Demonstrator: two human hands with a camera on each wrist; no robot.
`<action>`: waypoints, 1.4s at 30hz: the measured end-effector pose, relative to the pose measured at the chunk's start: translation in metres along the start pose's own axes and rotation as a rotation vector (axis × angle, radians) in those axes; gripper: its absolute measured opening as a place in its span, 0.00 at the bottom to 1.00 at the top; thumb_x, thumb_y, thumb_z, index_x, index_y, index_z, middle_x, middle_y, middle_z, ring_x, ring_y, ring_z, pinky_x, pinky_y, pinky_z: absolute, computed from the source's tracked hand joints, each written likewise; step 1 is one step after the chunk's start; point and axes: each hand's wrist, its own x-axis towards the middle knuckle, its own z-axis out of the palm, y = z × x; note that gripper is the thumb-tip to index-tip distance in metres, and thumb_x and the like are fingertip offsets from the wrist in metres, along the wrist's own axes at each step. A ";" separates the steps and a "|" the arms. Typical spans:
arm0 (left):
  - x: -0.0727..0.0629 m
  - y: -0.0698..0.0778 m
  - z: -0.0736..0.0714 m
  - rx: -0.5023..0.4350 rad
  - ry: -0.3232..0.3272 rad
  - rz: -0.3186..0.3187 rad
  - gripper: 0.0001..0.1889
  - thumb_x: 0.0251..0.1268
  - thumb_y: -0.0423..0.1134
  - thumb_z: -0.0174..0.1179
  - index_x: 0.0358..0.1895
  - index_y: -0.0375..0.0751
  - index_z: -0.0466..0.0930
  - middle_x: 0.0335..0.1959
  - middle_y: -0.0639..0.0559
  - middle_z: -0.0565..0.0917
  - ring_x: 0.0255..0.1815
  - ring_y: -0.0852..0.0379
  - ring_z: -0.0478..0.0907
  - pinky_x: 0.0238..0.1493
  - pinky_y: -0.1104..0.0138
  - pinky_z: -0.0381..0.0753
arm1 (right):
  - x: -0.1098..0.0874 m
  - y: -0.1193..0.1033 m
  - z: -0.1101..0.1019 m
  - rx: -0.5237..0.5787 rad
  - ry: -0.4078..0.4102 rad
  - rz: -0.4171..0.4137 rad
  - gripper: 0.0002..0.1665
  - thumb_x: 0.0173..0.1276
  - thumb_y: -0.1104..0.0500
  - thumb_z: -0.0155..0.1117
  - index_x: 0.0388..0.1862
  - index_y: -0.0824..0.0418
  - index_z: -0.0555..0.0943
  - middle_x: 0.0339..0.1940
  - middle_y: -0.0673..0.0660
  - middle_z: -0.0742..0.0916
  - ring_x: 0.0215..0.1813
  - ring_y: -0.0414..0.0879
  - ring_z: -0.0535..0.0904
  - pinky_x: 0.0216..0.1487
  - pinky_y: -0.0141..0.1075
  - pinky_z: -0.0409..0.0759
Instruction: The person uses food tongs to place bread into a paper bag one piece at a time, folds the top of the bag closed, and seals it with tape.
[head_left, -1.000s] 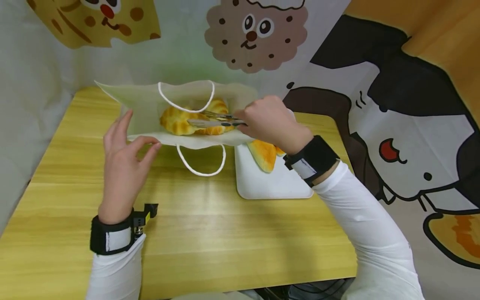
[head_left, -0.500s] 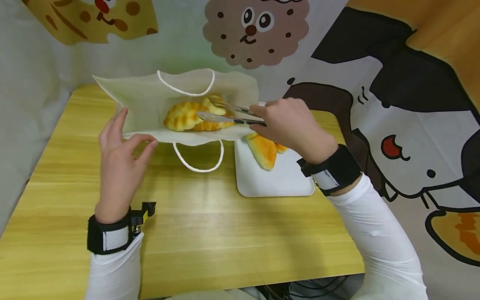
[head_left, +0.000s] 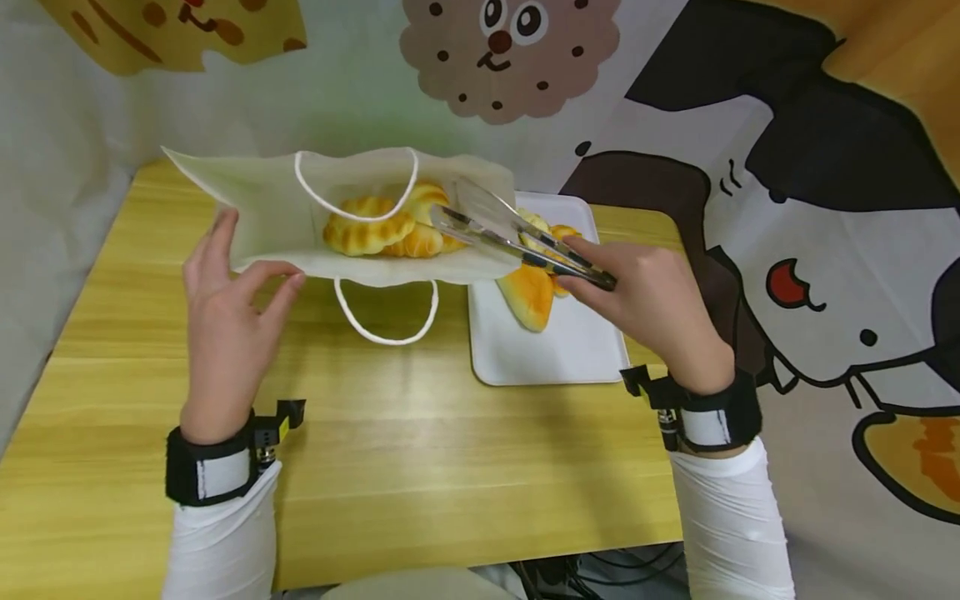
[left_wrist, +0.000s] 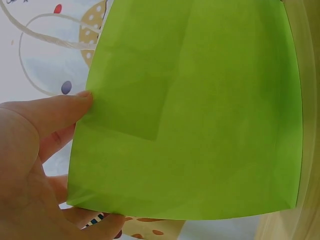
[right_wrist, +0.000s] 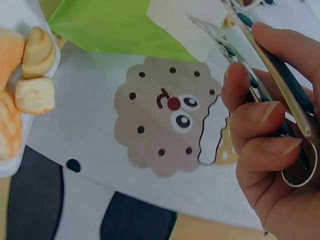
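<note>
Right hand point(head_left: 648, 287) curled round slim metal tongs point(head_left: 525, 251), long axis slanting leftward; tips over white-lined green paper bag point(head_left: 266, 212), contact unclear. Left hand point(head_left: 234, 321) pinches bag's rim. Golden wedge-shaped bread point(head_left: 528, 302) on white rectangular tray point(head_left: 555, 357), just left of right hand, nearer one.

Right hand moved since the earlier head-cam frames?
Yes. Against the white tray, the right hand has moved right and toward the tray's near side, from the right end of the bag to the tray's right edge.

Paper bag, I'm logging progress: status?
Left hand holds bag. Right hand grips tongs, tips apart. Bread inside, more on tray. Far handle hangs across opening.
</note>
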 end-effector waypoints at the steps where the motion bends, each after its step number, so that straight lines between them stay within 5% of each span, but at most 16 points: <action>1: 0.000 0.001 0.000 0.000 -0.001 -0.003 0.07 0.50 0.34 0.65 0.31 0.33 0.82 0.68 0.50 0.57 0.66 0.50 0.48 0.63 0.52 0.50 | -0.006 0.002 0.001 0.025 0.009 0.019 0.27 0.57 0.44 0.62 0.54 0.52 0.77 0.18 0.48 0.78 0.17 0.41 0.63 0.17 0.33 0.59; 7: 0.003 0.009 0.001 -0.005 0.004 -0.021 0.07 0.50 0.34 0.65 0.31 0.32 0.82 0.68 0.52 0.56 0.67 0.51 0.48 0.63 0.54 0.49 | -0.041 0.009 0.007 0.182 0.070 0.146 0.26 0.56 0.47 0.64 0.55 0.49 0.76 0.40 0.50 0.85 0.23 0.38 0.70 0.21 0.29 0.64; 16: 0.005 0.025 0.001 0.008 0.006 -0.064 0.08 0.52 0.33 0.63 0.30 0.29 0.82 0.68 0.50 0.57 0.67 0.52 0.48 0.64 0.56 0.48 | -0.076 0.021 0.029 0.450 0.268 0.405 0.23 0.56 0.55 0.65 0.53 0.45 0.77 0.27 0.51 0.83 0.21 0.39 0.71 0.18 0.27 0.64; 24: 0.004 0.024 0.006 0.035 0.015 -0.089 0.10 0.53 0.36 0.63 0.31 0.30 0.82 0.68 0.55 0.57 0.66 0.54 0.49 0.63 0.56 0.49 | -0.103 0.031 0.063 0.633 0.359 0.653 0.20 0.58 0.50 0.63 0.52 0.44 0.77 0.24 0.52 0.82 0.17 0.45 0.68 0.13 0.32 0.64; 30: 0.004 0.028 0.005 0.036 0.029 -0.081 0.09 0.53 0.35 0.63 0.30 0.30 0.82 0.67 0.54 0.58 0.66 0.53 0.50 0.63 0.57 0.49 | -0.112 0.042 0.090 0.501 0.324 0.693 0.23 0.56 0.43 0.62 0.51 0.44 0.78 0.26 0.48 0.83 0.20 0.42 0.72 0.16 0.31 0.65; 37: 0.005 0.033 0.004 0.035 0.017 -0.087 0.09 0.53 0.34 0.63 0.31 0.29 0.82 0.67 0.53 0.59 0.66 0.53 0.49 0.63 0.56 0.48 | -0.111 0.061 0.110 0.277 0.269 0.594 0.25 0.57 0.42 0.61 0.52 0.48 0.78 0.32 0.53 0.84 0.23 0.44 0.73 0.22 0.34 0.68; 42: 0.003 0.021 0.008 0.038 0.009 -0.067 0.10 0.53 0.36 0.63 0.31 0.30 0.82 0.67 0.57 0.57 0.67 0.55 0.48 0.63 0.56 0.48 | -0.103 0.073 0.116 0.160 0.215 0.502 0.27 0.58 0.43 0.61 0.53 0.56 0.78 0.37 0.59 0.85 0.23 0.48 0.75 0.21 0.39 0.67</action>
